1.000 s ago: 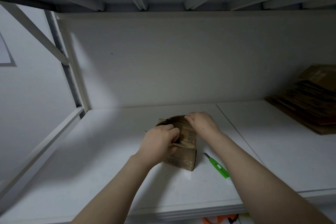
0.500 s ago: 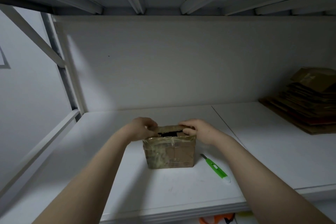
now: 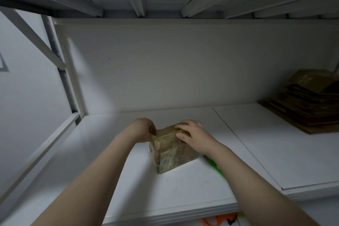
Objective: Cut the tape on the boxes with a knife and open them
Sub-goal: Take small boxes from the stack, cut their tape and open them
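Turned corner-on, the box (image 3: 171, 149) now lies under the flat, pressing right hand (image 3: 194, 135), the left hand (image 3: 142, 128) at its far-left edge, grip hidden, likely presenting another taped seam.

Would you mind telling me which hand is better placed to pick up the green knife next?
Right: the green plastic knife lies on the white shelf beside the right hand, while the left hand holds the opposite side of the tape-wrapped cardboard box.
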